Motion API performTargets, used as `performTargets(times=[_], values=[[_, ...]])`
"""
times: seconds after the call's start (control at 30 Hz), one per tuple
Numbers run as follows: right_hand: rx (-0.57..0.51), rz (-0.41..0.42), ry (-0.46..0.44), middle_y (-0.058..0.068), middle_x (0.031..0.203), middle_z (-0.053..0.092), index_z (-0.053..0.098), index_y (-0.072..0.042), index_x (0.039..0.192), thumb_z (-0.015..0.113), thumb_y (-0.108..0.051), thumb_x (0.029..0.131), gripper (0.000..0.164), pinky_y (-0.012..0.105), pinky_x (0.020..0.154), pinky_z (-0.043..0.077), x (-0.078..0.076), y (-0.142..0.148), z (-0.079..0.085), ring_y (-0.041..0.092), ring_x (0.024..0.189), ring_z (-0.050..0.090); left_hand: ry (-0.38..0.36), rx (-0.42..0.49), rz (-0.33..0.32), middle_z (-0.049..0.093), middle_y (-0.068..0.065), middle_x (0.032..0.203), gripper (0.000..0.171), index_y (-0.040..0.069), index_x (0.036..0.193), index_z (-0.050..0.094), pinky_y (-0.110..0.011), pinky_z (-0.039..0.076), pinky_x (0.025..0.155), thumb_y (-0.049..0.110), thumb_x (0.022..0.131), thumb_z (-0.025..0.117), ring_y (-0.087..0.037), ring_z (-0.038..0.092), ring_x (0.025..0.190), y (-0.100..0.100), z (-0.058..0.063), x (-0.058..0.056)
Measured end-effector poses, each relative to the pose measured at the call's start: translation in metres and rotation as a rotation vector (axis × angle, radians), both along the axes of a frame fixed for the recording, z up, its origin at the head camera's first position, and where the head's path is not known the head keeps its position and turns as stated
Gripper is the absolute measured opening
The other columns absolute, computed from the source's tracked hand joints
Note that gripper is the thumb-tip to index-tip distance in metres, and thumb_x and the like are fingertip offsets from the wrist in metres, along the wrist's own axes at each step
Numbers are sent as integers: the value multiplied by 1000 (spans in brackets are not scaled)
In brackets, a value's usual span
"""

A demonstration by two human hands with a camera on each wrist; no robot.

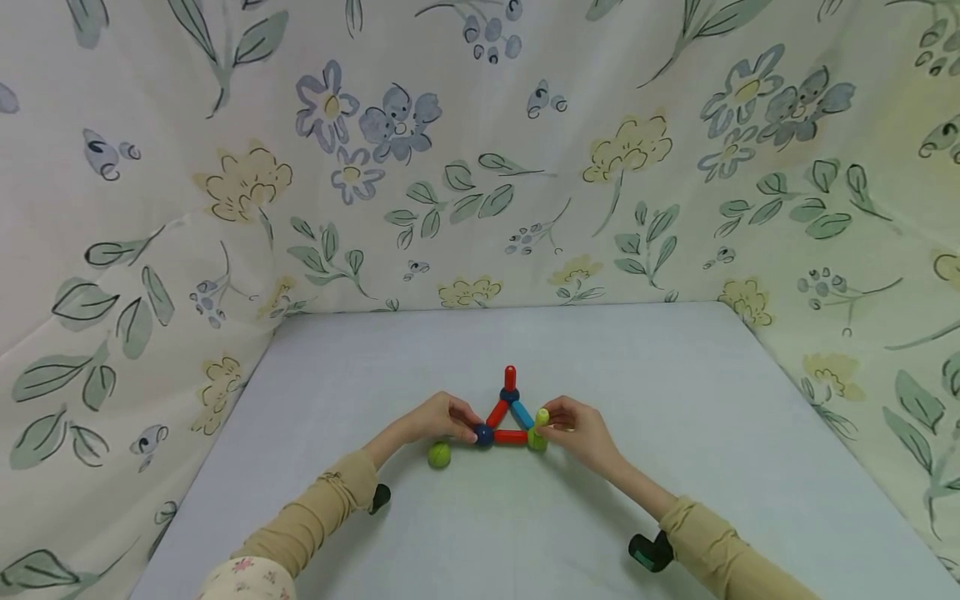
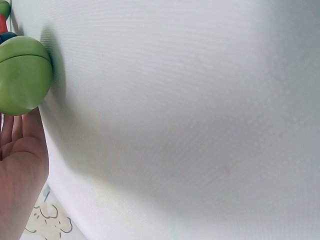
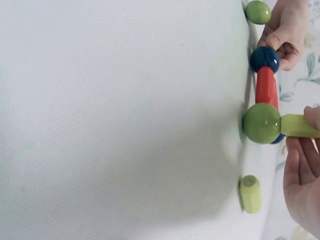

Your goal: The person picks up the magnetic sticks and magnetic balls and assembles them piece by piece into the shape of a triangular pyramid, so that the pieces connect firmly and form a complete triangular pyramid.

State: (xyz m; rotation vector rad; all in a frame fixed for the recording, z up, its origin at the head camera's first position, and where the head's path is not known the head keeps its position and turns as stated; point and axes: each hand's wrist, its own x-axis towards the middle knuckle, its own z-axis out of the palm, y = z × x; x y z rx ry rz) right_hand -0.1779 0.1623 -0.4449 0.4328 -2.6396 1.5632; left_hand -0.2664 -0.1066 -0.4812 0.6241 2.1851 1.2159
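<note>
A flat triangle of rods and balls lies on the table. Two red rods (image 1: 512, 437) and a blue rod (image 1: 522, 414) join a dark blue ball (image 1: 484, 435), a green ball (image 1: 537, 439) and a far dark blue ball (image 1: 509, 395). Another red rod (image 1: 510, 377) rises from the far ball. My left hand (image 1: 444, 417) holds the near dark blue ball by thumb and fingers. With my right hand (image 1: 581, 429) I pinch a yellow-green rod (image 3: 298, 125), upright on the green ball, its lower end right at the ball.
A loose green ball (image 1: 439, 455) sits left of the triangle, close to my left wrist. In the right wrist view another yellow-green rod (image 3: 250, 194) lies on the white table (image 1: 360, 358) near my right hand. A floral cloth (image 1: 465, 167) hangs behind and at the sides.
</note>
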Motion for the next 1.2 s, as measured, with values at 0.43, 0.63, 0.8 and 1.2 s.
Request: performTargets(times=[0.43,0.63,0.8,1.2], values=[[9,-92,-27,12,99,71,66,-2,102,78,-12,77,29,33,83,56,-4,9,-42,27,93,67,4,-11,-56,71,-11,102,24,2,104,69,-28,55,85,11,82,73,-15,68,90,3,6,-2],[50,-181,-56,9,101,70,66,-2,103,78,-13,77,31,34,82,56,6,3,-47,23,91,65,44,-50,-62,69,-11,109,30,1,113,64,-31,53,88,14,86,69,-18,67,96,8,14,-12],[77,-252,-69,7,98,70,65,-2,103,79,-11,76,32,30,79,55,10,-3,-52,19,87,64,143,-92,15,67,-14,116,37,0,122,59,-35,53,90,15,89,66,-24,64,105,21,22,-24],[120,-299,-43,8,94,69,66,-2,100,79,-16,76,31,31,77,53,10,-14,-52,19,86,63,167,-90,43,51,-18,138,56,5,138,45,-43,47,100,10,88,67,-34,55,122,56,33,-31]])
